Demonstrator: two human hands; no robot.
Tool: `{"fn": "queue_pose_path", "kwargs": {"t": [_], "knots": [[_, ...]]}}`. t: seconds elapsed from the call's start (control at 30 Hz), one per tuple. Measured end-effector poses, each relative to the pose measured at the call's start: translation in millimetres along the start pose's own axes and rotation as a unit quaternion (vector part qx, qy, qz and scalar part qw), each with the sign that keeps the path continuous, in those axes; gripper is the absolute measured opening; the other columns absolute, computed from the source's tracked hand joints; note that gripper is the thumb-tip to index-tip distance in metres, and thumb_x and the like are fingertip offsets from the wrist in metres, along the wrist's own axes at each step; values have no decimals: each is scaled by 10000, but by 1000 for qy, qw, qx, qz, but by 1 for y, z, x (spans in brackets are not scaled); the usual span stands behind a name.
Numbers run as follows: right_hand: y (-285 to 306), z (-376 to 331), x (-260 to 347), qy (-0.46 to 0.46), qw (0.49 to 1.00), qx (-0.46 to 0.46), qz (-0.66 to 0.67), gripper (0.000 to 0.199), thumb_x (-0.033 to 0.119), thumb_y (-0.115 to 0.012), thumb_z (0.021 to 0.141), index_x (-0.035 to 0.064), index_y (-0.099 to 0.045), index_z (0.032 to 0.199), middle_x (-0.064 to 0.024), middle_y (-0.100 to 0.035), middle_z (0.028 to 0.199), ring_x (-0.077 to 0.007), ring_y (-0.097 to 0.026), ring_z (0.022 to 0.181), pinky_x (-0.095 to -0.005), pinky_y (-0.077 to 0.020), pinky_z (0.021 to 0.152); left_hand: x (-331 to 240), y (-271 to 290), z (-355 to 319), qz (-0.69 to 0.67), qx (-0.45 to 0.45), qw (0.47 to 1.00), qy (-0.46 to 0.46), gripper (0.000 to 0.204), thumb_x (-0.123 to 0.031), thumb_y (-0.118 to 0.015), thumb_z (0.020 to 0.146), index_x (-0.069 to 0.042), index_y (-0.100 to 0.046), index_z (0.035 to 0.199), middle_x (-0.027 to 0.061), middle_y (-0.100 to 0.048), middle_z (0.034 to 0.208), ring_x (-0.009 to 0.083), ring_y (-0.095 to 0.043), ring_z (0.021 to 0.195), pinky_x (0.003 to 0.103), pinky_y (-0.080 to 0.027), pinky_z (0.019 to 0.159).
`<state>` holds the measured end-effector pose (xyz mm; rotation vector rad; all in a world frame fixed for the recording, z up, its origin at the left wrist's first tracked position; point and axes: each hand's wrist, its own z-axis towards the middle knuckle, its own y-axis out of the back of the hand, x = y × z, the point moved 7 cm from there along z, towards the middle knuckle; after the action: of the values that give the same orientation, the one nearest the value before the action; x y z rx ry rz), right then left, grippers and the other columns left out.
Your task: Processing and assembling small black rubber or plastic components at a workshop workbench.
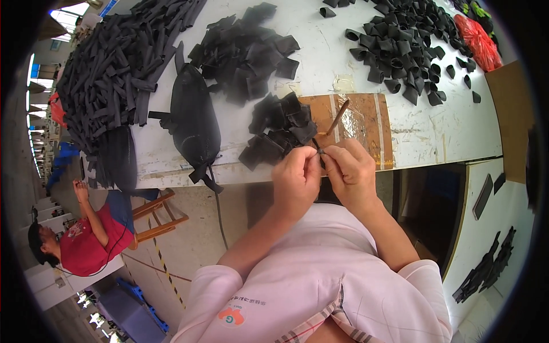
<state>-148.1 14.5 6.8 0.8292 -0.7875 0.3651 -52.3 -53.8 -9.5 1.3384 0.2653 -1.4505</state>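
Close together at the table's front edge, my left hand (pixel 297 178) and my right hand (pixel 353 174) pinch a small black fabric piece (pixel 321 153) between them. Fingers hide most of that piece. Just beyond them a brown pointed stick (pixel 341 116) slants up from a brown board (pixel 372 126) partly covered with clear tape. Left of the board lies a small heap of flat black fabric pieces (pixel 284 117), its edge close to my left fingers. A larger, slightly blurred pile of similar black pieces (pixel 246 51) sits farther back.
A dark elongated cushion-like thing (pixel 194 117) lies left, a cable hanging below it. Black strips (pixel 114 63) pile at far left; black tube-shaped pieces (pixel 400 46) spread at back right beside a red bag (pixel 478 43). A person in red (pixel 94 240) sits at left near a wooden stool (pixel 157 214).
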Motion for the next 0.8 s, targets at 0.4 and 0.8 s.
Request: {"fn": "queue_pose_path", "kwargs": {"t": [0.4,0.8], "knots": [[-12,-4,-41,-370,809,22,457,53,44,-598,768,-2,-625,763,12,-560,650,-27,-454,529,-185,-363,422,6,-23,15,-542,141,768,310,217,78,-541,727,18,-485,928,17,-514,753,23,-463,541,157,-360,436],[-28,-2,-24,-356,522,126,765,105,107,-598,795,40,-557,725,11,-523,694,-44,-413,560,-162,-297,458,0,-5,24,-481,21,839,255,153,97,-495,741,21,-526,870,101,-590,767,53,-478,476,179,-354,362]]}}
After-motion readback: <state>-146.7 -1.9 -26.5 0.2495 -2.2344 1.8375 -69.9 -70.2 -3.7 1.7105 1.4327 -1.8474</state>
